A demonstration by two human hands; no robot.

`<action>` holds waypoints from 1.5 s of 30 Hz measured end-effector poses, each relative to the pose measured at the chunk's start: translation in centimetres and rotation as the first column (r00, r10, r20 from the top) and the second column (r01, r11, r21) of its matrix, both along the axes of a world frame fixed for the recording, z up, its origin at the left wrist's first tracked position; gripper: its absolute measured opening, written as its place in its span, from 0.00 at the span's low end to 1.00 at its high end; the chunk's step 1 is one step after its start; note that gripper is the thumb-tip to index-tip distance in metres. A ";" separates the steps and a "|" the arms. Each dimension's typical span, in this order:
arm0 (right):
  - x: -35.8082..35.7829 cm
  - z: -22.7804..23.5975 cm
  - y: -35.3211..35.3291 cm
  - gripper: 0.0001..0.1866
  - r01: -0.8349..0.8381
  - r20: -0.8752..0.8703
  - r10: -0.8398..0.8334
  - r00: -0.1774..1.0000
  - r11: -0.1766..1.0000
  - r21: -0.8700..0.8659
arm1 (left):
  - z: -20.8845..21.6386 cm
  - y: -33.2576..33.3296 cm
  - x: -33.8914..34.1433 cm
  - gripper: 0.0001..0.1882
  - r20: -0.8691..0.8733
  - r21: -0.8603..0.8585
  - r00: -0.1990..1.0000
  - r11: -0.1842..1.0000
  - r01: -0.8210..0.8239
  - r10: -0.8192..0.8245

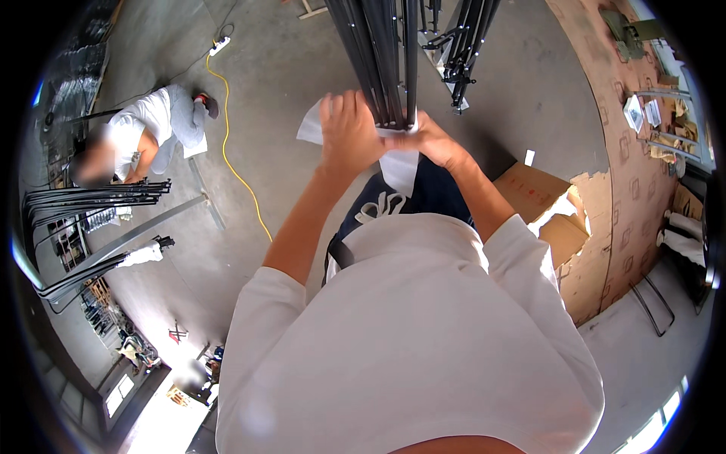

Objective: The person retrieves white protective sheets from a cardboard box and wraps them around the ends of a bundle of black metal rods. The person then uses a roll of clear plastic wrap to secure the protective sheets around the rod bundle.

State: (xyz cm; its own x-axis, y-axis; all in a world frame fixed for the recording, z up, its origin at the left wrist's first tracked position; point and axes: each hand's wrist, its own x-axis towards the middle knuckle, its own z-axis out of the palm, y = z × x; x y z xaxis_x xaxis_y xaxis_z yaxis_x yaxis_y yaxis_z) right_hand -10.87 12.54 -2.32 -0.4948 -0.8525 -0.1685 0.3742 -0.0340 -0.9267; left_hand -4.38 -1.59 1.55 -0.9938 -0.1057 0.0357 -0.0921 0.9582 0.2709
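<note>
A bundle of long black metal tubes (378, 57) comes down from the top of the view, its near ends between my hands. A thin white sheet (399, 172), perhaps foam or paper, lies around those ends. One flap sticks out to the left and another hangs below. My left hand (349, 130) is closed on the sheet at the left side of the bundle, fingers pointing away from me. From the right, my right hand (428, 141) grips the sheet just under the tube ends, its thumb toward the left hand. The fingertips are partly hidden.
Another cluster of black tubes (469, 57) stands to the right. An opened cardboard box (533, 193) lies at my right. A yellow cable (227, 144) runs over the floor to a white power strip (219, 47). At left, a person (147, 125) crouches beside racked black tubes (98, 198).
</note>
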 end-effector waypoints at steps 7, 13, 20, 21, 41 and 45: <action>0.1 -1.8 -0.5 0.13 0.095 -0.077 -0.091 0.993 0.994 0.056 | 0.9 -5.2 0.4 0.15 0.292 0.392 0.937 0.918 0.066 -0.192; 0.7 -0.9 -1.3 0.18 0.088 0.153 -0.066 0.986 0.986 -0.144 | -0.7 0.5 2.7 0.16 0.050 0.813 0.996 0.582 0.000 -0.070; 0.5 0.5 -1.1 0.36 0.066 0.457 0.124 0.881 0.924 -0.377 | -2.3 3.5 3.5 0.13 -0.020 0.882 0.998 0.471 -0.011 0.060; 0.8 0.4 -1.2 0.39 0.130 0.523 0.110 0.845 0.908 -0.399 | -2.3 3.6 3.5 0.13 -0.034 0.871 0.997 0.491 -0.005 0.070; 3.6 -2.4 3.4 0.04 0.539 0.410 -0.413 0.814 0.799 -0.265 | -3.7 3.5 0.9 0.12 -0.106 0.901 0.980 0.402 0.165 -0.166; 2.8 -3.0 3.0 0.07 0.660 0.371 -0.570 0.733 0.728 -0.185 | -4.3 3.9 0.1 0.17 -0.494 0.732 0.787 0.666 0.147 0.370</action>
State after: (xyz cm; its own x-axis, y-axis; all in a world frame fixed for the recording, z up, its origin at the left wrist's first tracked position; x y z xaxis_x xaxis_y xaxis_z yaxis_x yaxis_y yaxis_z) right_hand -8.06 15.55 -5.32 -0.8974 -0.4029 -0.1797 0.4049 -0.5905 -0.6982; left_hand -4.29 2.33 -2.75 -0.7760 -0.4609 0.4305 0.2304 0.4282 0.8738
